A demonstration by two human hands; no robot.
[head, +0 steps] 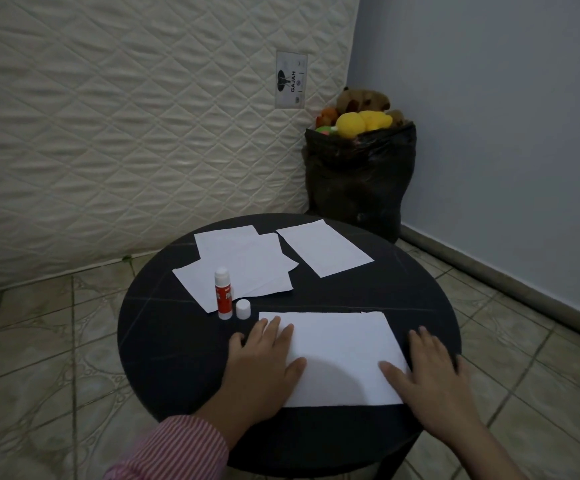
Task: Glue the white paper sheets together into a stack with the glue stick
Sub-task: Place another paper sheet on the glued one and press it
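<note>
A white paper sheet lies flat near the front of the round black table. My left hand rests flat on its left edge, fingers spread. On the sheet's right edge my right hand presses flat as well. A red-and-white glue stick stands upright and uncapped just beyond my left hand, its white cap beside it. Behind the stick several overlapping white sheets lie loose, and a single sheet lies to their right.
A quilted mattress leans against the wall behind the table. In the corner stands a black bag stuffed with plush toys. Tiled floor surrounds the table.
</note>
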